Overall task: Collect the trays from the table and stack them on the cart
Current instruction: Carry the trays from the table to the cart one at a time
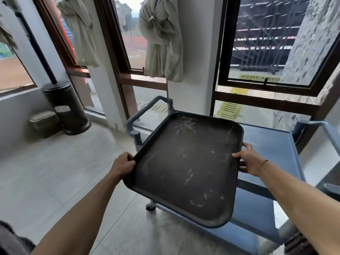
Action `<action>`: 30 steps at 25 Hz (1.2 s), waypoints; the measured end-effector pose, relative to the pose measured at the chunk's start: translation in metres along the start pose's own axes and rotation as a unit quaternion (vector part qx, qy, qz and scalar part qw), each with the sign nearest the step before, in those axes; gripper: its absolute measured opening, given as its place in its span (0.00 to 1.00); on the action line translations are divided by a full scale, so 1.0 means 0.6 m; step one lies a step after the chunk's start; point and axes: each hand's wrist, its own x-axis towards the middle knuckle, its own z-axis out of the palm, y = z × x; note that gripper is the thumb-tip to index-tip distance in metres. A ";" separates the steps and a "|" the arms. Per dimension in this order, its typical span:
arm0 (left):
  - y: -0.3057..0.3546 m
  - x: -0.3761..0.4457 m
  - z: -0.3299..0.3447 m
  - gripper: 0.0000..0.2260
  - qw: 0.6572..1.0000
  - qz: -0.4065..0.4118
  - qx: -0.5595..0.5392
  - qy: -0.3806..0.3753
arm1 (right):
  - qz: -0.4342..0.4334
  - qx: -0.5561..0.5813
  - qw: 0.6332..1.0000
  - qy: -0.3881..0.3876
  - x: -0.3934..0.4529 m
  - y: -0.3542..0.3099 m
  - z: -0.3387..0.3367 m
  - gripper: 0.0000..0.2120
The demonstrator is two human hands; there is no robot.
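A person holds a dark brown, scratched rectangular plastic tray with rounded corners (185,162) in both hands, above the near left corner of a blue-grey plastic service cart (272,150); the tray is tilted, its far edge higher than its near edge, and it hangs partly over the cart's top shelf and partly over the floor to the left of it; whether its underside touches the shelf cannot be told. The left hand (122,165) grips the tray's left rim, fingers curled around the edge; the right hand (247,161) grasps the right rim, thumb on top of the lip and fingers under it, a thin dark band on its wrist; both forearms are bare and reach forward from the bottom of the view.

The cart's curved grey-blue handle (147,111) rises beyond the tray's far left corner; a small caster wheel (150,207) shows under the tray's near edge; the bare blue shelf stretches to the right of the tray. Behind the cart stand dark-framed windows, with two knotted pale cloth curtains (161,41) hanging beside them; a black cylindrical patio heater base (67,107) stands in the left corner on the grey tiled floor (64,172), a low olive-green box (45,123) just beside it.
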 end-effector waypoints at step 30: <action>0.039 0.488 0.164 0.07 0.983 -0.048 0.166 -0.061 | 0.090 -0.052 0.994 0.020 0.503 -0.128 0.141 0.33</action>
